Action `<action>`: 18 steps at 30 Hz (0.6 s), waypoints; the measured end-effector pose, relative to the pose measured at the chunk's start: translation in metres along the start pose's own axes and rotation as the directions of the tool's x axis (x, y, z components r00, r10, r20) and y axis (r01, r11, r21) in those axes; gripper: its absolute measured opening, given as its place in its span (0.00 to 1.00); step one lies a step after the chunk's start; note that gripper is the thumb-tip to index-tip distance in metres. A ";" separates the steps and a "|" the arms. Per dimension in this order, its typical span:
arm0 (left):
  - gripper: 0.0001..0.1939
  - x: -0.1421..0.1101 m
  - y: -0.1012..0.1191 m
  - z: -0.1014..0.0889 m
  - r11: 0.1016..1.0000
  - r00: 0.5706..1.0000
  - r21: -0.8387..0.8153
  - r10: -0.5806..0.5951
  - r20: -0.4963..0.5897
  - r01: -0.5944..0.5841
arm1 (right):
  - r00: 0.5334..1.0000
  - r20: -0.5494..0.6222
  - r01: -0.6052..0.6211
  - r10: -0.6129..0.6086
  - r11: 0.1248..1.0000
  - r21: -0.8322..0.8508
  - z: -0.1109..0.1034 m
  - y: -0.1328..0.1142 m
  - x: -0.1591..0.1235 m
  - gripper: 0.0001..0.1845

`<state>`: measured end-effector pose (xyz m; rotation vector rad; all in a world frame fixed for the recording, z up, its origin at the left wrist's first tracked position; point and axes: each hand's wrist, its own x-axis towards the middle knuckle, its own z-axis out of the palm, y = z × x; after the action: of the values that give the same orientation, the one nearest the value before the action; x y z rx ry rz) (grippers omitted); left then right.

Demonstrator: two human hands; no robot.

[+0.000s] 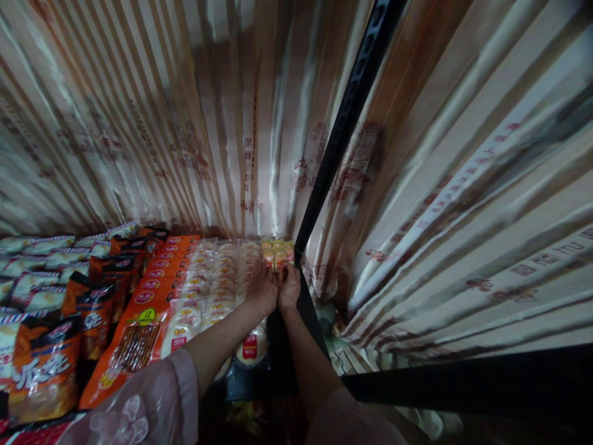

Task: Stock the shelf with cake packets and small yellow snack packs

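At the far right end of a dark shelf [282,371], my left hand [263,290] and my right hand [289,287] are close together. Small yellow packets [277,248] lie in rows just beyond the fingers. Both hands are closed at the near edge of these packets, gripping the front of them; the fingertips are partly hidden. Left of my left hand are clear packs of round pale cakes [221,272], laid overlapping in columns. My left forearm passes over the nearer packs.
Orange packs of brown sticks [139,343] overlap in a row farther left. Beyond them stand orange-and-black snack bags [46,364] and white bags [41,272]. A black slotted post [345,117] rises at the shelf's right corner. Printed pleated sheeting [222,123] hangs behind.
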<state>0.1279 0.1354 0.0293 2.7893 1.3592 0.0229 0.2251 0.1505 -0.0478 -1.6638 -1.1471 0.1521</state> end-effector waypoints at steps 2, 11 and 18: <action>0.24 0.001 0.000 -0.001 1.000 1.000 -0.002 0.000 0.017 0.000 | 1.000 0.000 0.005 -0.005 1.000 0.003 0.002 0.002 0.000 0.15; 0.21 0.004 0.003 -0.004 0.998 1.000 -0.059 0.005 0.028 -0.003 | 0.998 -0.055 0.037 -0.034 0.997 0.065 0.004 0.008 0.002 0.14; 0.21 0.006 0.007 0.002 0.997 1.000 -0.079 0.009 -0.023 -0.011 | 0.998 -0.059 0.028 -0.027 0.999 0.017 -0.010 -0.003 -0.004 0.16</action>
<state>0.1370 0.1358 0.0275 2.7388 1.3191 0.1063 0.2272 0.1410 -0.0425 -1.6257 -1.1208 0.0949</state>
